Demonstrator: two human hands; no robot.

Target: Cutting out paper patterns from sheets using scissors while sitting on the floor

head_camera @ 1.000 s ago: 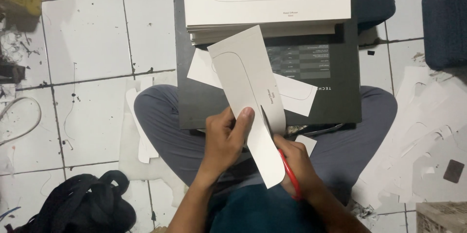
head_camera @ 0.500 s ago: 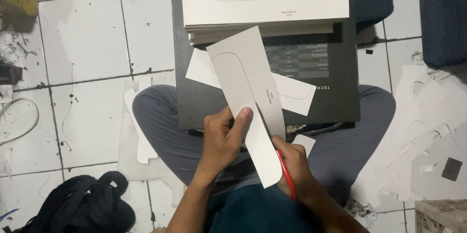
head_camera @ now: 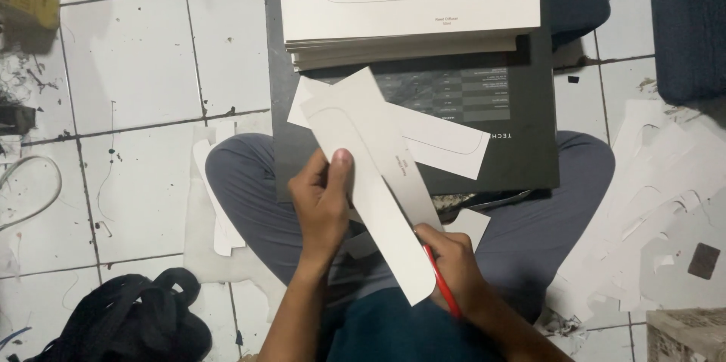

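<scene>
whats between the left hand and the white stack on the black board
In the head view, the held card rises from the left hand toward the stack, crossing a cut strip on the board.

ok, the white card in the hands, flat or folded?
Flat. The white card runs as one unbent strip from the left hand down to the right hand, with no crease showing. Its underside is hidden.

Dim, flat overhead light; soft shadows, slight blur.
</scene>
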